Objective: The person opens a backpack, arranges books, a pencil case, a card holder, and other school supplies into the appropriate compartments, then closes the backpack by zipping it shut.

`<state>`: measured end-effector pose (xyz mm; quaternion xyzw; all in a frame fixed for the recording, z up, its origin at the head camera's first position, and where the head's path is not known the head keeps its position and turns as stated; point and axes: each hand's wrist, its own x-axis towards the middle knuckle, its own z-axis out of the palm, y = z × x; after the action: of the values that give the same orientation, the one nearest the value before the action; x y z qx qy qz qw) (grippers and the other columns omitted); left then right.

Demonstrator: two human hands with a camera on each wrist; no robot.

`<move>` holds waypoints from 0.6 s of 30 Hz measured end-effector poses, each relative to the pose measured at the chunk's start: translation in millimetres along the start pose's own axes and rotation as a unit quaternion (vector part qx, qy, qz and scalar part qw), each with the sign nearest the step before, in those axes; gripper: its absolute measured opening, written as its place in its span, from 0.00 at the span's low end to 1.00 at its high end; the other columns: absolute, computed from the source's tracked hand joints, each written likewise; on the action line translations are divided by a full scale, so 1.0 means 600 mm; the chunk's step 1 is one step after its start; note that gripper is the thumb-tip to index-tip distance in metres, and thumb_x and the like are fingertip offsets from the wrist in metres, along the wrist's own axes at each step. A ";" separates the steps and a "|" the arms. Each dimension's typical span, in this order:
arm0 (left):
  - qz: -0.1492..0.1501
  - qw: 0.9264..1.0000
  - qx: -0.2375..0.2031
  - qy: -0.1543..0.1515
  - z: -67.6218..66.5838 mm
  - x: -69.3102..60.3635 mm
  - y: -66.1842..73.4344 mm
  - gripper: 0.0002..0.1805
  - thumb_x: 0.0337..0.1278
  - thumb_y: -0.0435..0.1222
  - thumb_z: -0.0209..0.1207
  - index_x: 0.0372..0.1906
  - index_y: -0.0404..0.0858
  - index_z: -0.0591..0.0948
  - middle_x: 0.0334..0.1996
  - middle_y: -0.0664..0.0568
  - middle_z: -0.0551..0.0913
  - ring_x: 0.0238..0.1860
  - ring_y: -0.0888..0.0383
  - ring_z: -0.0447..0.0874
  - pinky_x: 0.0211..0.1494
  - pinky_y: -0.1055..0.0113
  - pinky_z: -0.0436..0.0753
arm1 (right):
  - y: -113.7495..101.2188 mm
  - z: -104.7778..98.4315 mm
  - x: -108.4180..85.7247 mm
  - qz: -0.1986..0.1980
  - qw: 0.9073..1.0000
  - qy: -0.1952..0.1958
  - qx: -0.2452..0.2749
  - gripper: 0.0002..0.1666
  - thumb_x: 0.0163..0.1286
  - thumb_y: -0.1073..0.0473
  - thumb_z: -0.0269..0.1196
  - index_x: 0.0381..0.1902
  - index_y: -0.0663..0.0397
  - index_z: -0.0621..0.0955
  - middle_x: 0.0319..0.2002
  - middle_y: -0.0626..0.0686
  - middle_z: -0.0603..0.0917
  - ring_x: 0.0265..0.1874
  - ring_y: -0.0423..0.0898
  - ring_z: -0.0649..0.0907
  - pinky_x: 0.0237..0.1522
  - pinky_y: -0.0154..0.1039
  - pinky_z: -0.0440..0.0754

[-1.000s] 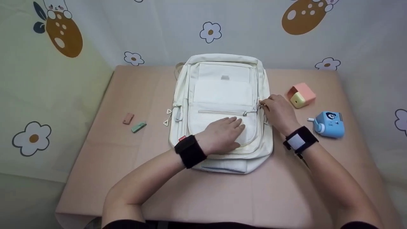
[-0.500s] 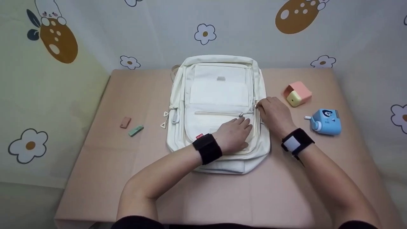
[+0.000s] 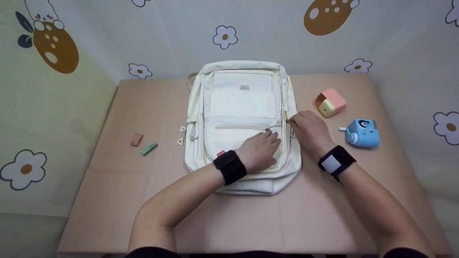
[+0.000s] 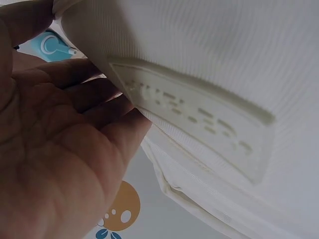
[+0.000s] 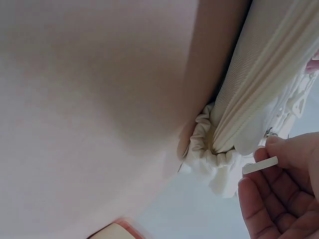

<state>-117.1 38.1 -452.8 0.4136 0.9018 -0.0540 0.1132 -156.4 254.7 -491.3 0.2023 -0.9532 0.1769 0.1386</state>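
A cream backpack (image 3: 244, 104) lies front side up on the table. My left hand (image 3: 259, 152) rests on its lower front pocket, fingers stretched out towards the right edge. In the left wrist view, the fingers touch the ribbed fabric beside an embossed patch (image 4: 199, 119). At the bag's right side my right hand (image 3: 310, 130) pinches a zipper pull. The right wrist view shows the pull's white tab (image 5: 260, 165) between thumb and fingers, close to a metal slider (image 5: 270, 132). Another zipper (image 3: 242, 127) crosses the front pocket.
Right of the bag stand a pink and yellow sharpener-like box (image 3: 330, 103) and a blue crank pencil sharpener (image 3: 363, 133). A pink eraser (image 3: 136, 139) and a green one (image 3: 149, 148) lie to the left. A patterned curtain (image 3: 179, 36) surrounds the pinkish-tan table (image 3: 107, 200).
My left hand has slid rightwards across the front pocket. The right hand, with the zipper pull, has shifted slightly down the bag's side. The whole head view has drifted a little.
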 end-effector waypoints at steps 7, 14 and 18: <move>0.000 1.000 -0.007 -0.007 -0.004 -0.001 0.001 0.38 0.73 0.52 0.56 0.77 0.34 0.64 0.78 0.41 0.61 0.78 0.46 0.56 0.78 0.57 0.58 | -0.017 -0.013 -0.024 -0.022 1.000 -0.007 -0.010 0.05 0.72 0.65 0.64 0.37 0.62 0.85 0.32 0.58 0.84 0.33 0.57 0.81 0.34 0.52 0.78; -0.001 1.000 -0.002 -0.007 -0.003 -0.001 0.001 0.38 0.73 0.52 0.55 0.77 0.34 0.64 0.78 0.41 0.61 0.78 0.46 0.56 0.78 0.56 0.58 | -0.027 -0.015 -0.034 -0.013 1.000 -0.021 0.000 0.05 0.71 0.65 0.64 0.38 0.62 0.85 0.33 0.58 0.85 0.34 0.58 0.82 0.38 0.53 0.79; -0.003 1.000 -0.008 -0.008 -0.001 -0.001 0.002 0.38 0.74 0.52 0.55 0.78 0.34 0.63 0.78 0.41 0.60 0.79 0.46 0.55 0.78 0.55 0.58 | -0.028 -0.009 -0.032 -0.001 1.000 -0.017 0.009 0.05 0.71 0.65 0.64 0.38 0.62 0.85 0.33 0.58 0.85 0.34 0.57 0.81 0.38 0.52 0.79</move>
<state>-116.0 38.9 -452.0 0.4098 0.9024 -0.0505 0.1237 -131.1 249.0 -488.3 0.2074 -0.9536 0.1819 0.1205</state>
